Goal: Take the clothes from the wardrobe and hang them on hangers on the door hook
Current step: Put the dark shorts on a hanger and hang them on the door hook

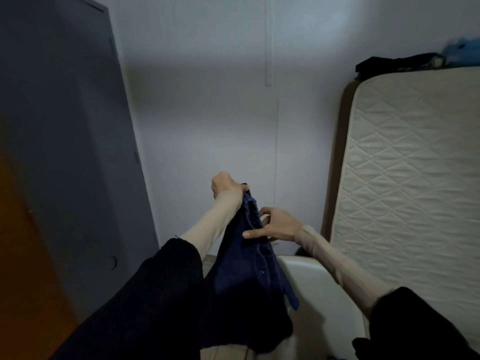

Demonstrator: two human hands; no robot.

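A dark blue buttoned garment hangs in front of me, low in the middle of the view. My left hand grips its top edge in a fist and holds it up. My right hand is just to the right and lower, with its thumb laid on the cloth near the button strip and its fingers spread around the edge. No hanger and no door hook can be seen. The tall grey wardrobe stands shut at the left.
A quilted cream mattress leans upright at the right, with dark clothes and something blue on its top edge. A white rounded object sits below my right arm. A plain grey wall fills the middle. An orange surface shows at the far left.
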